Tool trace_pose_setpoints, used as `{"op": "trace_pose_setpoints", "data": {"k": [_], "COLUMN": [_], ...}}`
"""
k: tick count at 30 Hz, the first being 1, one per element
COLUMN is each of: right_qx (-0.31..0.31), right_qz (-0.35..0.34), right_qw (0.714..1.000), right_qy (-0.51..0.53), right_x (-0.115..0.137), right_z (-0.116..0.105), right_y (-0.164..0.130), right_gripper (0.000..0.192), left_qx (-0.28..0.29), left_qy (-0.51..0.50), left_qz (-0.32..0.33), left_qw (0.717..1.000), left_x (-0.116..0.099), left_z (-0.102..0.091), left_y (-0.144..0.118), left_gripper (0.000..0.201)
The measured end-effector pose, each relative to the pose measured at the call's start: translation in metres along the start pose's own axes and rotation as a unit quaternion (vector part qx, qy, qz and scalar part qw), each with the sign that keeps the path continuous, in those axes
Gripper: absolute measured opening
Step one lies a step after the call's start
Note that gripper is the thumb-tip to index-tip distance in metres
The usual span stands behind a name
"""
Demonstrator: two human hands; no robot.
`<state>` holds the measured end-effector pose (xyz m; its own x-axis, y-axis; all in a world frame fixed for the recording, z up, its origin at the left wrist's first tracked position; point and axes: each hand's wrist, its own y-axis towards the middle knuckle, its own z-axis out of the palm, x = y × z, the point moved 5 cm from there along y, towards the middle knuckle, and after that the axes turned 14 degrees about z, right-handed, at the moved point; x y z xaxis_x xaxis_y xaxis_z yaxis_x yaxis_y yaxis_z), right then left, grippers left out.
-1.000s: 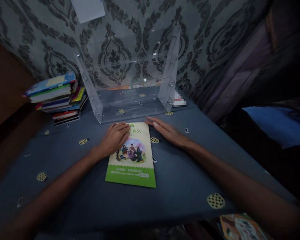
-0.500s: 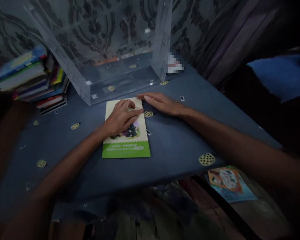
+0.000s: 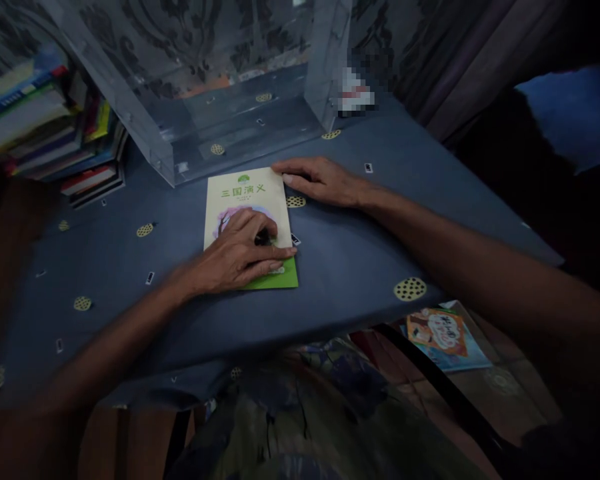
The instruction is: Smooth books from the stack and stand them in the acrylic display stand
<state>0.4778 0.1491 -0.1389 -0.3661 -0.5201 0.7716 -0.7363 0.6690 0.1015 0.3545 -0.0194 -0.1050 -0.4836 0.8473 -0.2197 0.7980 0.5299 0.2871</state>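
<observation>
A thin book [image 3: 245,207] with a cream and green cover lies flat on the dark blue tablecloth [image 3: 340,260]. Resting across its lower half is my left hand [image 3: 243,247], palm down, fingers loosely curled and apart; it covers part of the cover picture. At the book's upper right corner, my right hand [image 3: 325,181] touches the edge with its fingertips, the fingers stretched out and the thumb a little below them. Green Chinese characters show on the upper part of the cover.
A clear plastic box [image 3: 165,150] stands on the table beyond the book. To its left rises a stack of books [image 3: 70,133]. Below the table's right front edge lies another colourful book [image 3: 445,337]. A blurred white and red item [image 3: 355,93] sits behind the box's right side.
My left hand has slid down the book toward me, uncovering the title. My right hand stays at the upper right corner. The whole view has shifted slightly.
</observation>
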Motion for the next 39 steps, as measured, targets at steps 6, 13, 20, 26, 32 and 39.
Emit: {"op": "trace_pose_setpoints", "data": {"k": [6, 13, 20, 26, 32, 39], "right_qx": [0.002, -0.001, -0.013, -0.022, -0.014, -0.022], "right_qz": [-0.015, -0.002, -0.011, -0.021, -0.018, -0.03], "right_qw": [1.0, 1.0, 0.999, 0.998, 0.998, 0.996], "right_qy": [-0.002, -0.007, -0.03, -0.06, -0.063, -0.083], "right_x": [0.001, 0.001, -0.001, -0.005, -0.006, -0.007], "right_z": [0.002, 0.003, 0.005, 0.007, 0.007, 0.009], "right_y": [-0.001, -0.002, -0.004, -0.002, -0.002, -0.002], "right_gripper": [0.053, 0.054, 0.054, 0.056, 0.057, 0.055], "left_qx": [0.03, 0.037, 0.027, 0.012, -0.026, -0.053], "left_qy": [-0.022, 0.01, 0.096, 0.096, 0.11, 0.14], "left_qz": [0.0, -0.005, -0.003, -0.052, -0.097, -0.136], "left_qw": [0.999, 0.999, 0.995, 0.994, 0.989, 0.979], "left_x": [-0.028, -0.041, -0.059, -0.072, -0.082, -0.089], "left_z": [0.001, 0.002, -0.002, -0.007, -0.017, -0.018], "left_y": [-0.009, -0.016, -0.038, -0.077, -0.108, -0.116], "left_gripper": [0.034, 0.032, 0.033, 0.04, 0.042, 0.039]}}
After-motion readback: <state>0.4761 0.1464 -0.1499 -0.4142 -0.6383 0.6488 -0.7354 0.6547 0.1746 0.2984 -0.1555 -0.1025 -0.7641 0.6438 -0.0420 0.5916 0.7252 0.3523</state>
